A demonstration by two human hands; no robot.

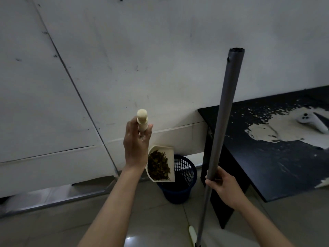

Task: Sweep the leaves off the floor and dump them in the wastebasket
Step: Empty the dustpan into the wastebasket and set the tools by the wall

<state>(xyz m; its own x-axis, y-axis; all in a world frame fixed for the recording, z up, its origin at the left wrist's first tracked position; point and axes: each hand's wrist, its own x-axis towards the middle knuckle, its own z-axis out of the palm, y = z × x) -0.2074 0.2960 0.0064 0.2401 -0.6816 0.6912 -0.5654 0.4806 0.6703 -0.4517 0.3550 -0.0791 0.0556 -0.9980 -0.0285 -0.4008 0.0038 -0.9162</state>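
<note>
The left hand has its grip curled round the cream dustpan handle, holding the dustpan of leaves just above the blue wastebasket. The right hand grips the grey broom pole beside the wastebasket, near the black counter. This looks like the dumping step; next, tip the pan's mouth further down over the wastebasket.

one head-worn view looks forward and down, close above both arms.

1 dustpan of leaves, 1 wastebasket, 1 broom handle, 1 table, 1 controller.
</note>
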